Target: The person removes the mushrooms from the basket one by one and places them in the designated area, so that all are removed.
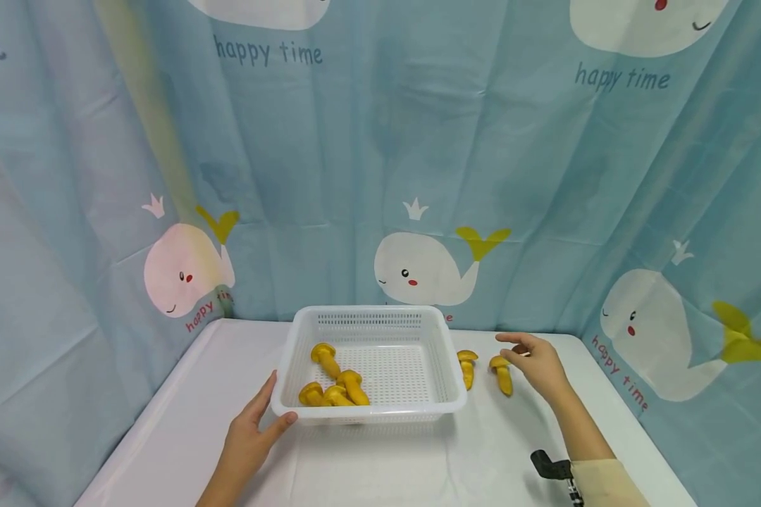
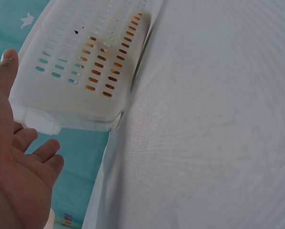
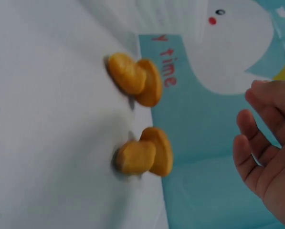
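Soft light fills the head view, a yellowish band tinting the curtain point(image 1: 139, 91) above the back left corner of the table point(image 1: 368, 465); faint shadow falls toward its right edge. Wrist views are dimmer, the right's mushrooms point(image 3: 136, 157) blurred.

Head view: high, forward-down over table point(image 1: 368, 468); wrist views: close, tilted sideways; head, left wrist share basket point(image 1: 370, 408).

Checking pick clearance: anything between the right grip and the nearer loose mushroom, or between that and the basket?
Nothing visible between the right grip and the nearer mushroom. Toward the basket, the other loose mushroom lies between, then the basket's right wall; lifting over both looks sensible.
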### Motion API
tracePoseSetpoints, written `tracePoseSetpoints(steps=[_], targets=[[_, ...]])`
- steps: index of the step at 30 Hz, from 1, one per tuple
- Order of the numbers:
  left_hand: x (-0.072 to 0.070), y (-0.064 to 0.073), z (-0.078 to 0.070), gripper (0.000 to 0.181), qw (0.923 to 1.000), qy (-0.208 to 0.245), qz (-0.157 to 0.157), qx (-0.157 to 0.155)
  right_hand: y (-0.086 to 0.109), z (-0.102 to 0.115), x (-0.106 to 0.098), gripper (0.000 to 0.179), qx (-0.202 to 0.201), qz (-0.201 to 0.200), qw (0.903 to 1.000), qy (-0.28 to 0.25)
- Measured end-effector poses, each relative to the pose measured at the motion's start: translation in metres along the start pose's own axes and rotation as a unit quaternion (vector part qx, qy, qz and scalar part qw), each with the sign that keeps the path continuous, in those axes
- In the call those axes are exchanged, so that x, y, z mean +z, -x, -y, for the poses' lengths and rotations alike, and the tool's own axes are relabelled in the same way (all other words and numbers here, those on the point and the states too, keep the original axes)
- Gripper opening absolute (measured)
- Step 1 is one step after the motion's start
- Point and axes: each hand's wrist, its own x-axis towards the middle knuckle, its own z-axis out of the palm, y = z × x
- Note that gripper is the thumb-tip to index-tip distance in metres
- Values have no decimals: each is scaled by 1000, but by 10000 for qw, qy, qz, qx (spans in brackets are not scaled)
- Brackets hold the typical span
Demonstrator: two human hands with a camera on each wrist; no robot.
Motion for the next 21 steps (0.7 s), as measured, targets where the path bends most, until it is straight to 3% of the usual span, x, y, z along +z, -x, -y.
tracePoseSetpoints(steps=[6, 21], targets=[[0, -1, 0, 97, 9999, 5, 77, -147, 8, 25, 7, 30, -346, -72, 9990, -280], [0, -1, 2, 94, 10000, -24, 37, 1, 19, 69, 36, 26, -645, 32, 9924, -1049]])
